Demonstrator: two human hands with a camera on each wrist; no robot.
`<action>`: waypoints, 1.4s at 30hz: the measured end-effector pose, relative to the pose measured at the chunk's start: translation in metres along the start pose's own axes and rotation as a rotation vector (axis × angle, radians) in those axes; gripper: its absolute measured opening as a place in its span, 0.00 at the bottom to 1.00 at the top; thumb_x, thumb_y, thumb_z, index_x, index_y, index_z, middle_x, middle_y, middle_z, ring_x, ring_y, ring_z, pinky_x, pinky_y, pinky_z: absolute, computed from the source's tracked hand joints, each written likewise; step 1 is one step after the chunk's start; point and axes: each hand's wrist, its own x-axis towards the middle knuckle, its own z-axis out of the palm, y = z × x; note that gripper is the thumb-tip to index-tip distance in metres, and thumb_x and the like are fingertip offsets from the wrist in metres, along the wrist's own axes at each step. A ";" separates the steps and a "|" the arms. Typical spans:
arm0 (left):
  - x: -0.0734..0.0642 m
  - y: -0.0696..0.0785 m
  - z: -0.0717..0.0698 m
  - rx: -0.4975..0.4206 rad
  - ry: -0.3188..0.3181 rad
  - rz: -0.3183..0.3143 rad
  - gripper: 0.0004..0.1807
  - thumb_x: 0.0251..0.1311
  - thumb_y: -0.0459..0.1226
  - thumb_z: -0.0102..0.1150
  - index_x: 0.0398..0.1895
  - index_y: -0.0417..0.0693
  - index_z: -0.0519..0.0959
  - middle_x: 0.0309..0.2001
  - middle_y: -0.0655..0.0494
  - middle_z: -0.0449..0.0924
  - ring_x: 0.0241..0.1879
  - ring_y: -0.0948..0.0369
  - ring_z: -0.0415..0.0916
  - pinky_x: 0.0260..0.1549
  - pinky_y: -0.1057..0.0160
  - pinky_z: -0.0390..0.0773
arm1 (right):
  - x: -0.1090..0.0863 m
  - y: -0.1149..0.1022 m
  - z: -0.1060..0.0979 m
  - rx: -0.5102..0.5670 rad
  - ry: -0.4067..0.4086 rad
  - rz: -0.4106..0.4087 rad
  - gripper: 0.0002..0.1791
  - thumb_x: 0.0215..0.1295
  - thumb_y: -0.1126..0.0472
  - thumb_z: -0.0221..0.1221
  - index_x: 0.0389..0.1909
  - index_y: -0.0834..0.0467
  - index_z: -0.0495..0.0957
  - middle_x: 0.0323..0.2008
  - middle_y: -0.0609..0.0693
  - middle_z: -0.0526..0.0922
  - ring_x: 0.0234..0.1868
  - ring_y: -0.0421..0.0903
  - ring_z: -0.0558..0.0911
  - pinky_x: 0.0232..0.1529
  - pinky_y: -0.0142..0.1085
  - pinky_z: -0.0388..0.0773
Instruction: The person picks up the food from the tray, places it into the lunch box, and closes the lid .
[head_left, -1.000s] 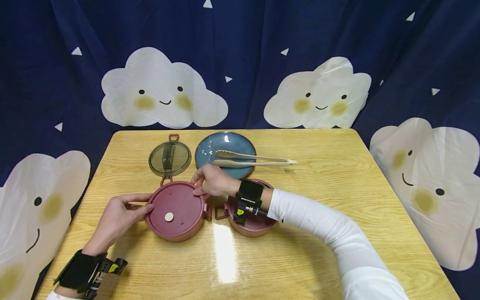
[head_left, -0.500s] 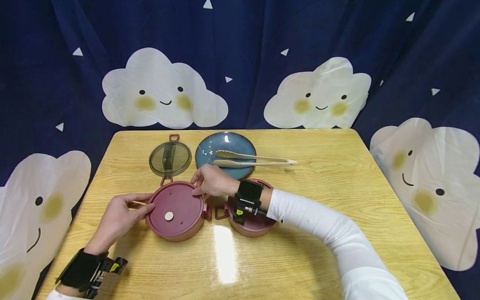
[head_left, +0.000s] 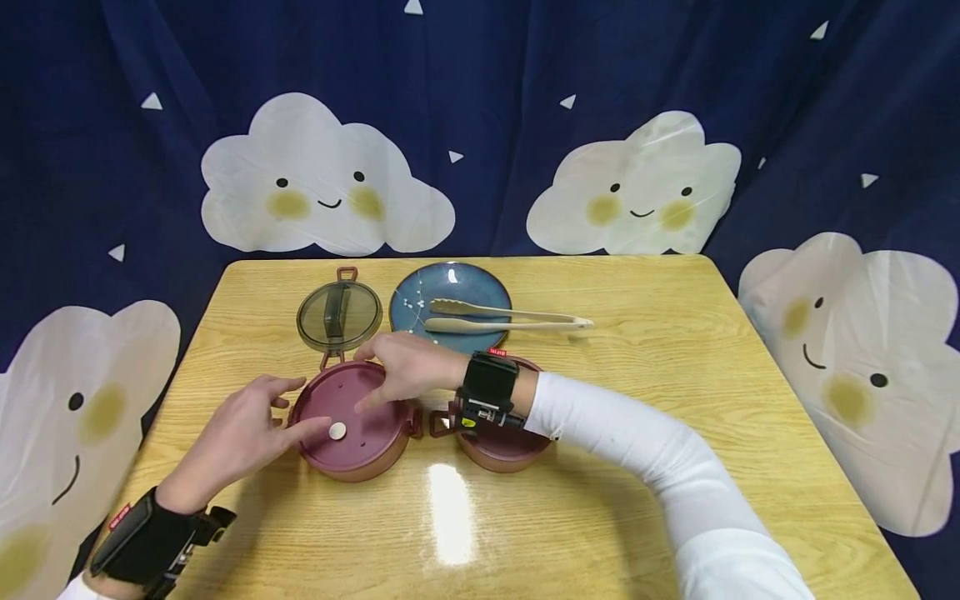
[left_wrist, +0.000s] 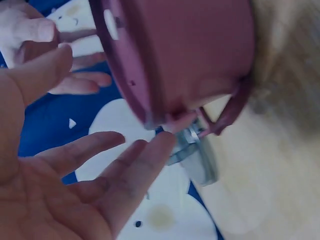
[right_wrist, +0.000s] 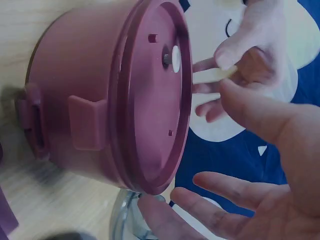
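A round plum-red pot (head_left: 372,468) stands at the left of the table with its flat red lid (head_left: 330,402) on. A small white disc (head_left: 337,431) sits on the lid. My left hand (head_left: 243,427) is spread at the pot's left side, its thumb reaching over the lid. My right hand (head_left: 408,367) hovers at the far right rim, fingers and thumb parted. In the left wrist view, the left hand (left_wrist: 55,187) holds nothing beside the pot (left_wrist: 210,50). The right wrist view has the right hand (right_wrist: 295,165) apart from the lid (right_wrist: 155,100), fingertips near its edge.
Under my right forearm sits a second red pot (head_left: 502,454). Behind the pots lie a dark glass lid (head_left: 360,321) with red handles and a blue plate (head_left: 480,283). Beige tongs (head_left: 540,321) rest across the plate, sticking out to the right.
Both hands have let go of the lid's rim and their fingers have spread. The left thumb has come inward over the lid, and the right hand has shifted left. The pot stays put.
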 end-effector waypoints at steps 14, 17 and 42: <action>0.003 0.005 0.001 0.130 -0.090 0.231 0.57 0.39 0.57 0.86 0.69 0.32 0.76 0.71 0.26 0.71 0.65 0.30 0.74 0.59 0.33 0.80 | -0.002 -0.008 0.016 -0.237 -0.092 -0.141 0.56 0.48 0.38 0.81 0.78 0.46 0.68 0.78 0.49 0.69 0.74 0.51 0.71 0.72 0.40 0.72; 0.004 0.003 0.003 0.132 -0.107 0.250 0.60 0.38 0.59 0.86 0.70 0.29 0.74 0.72 0.27 0.71 0.65 0.31 0.74 0.60 0.35 0.80 | -0.003 -0.008 0.019 -0.258 -0.108 -0.135 0.58 0.46 0.38 0.82 0.79 0.47 0.67 0.82 0.53 0.63 0.75 0.52 0.70 0.73 0.40 0.71; 0.007 0.000 0.008 0.142 -0.127 0.237 0.58 0.36 0.62 0.85 0.66 0.32 0.79 0.72 0.28 0.72 0.60 0.39 0.76 0.54 0.41 0.83 | 0.000 -0.010 0.027 -0.320 -0.124 -0.090 0.59 0.43 0.40 0.82 0.78 0.50 0.67 0.83 0.60 0.59 0.75 0.52 0.71 0.77 0.38 0.67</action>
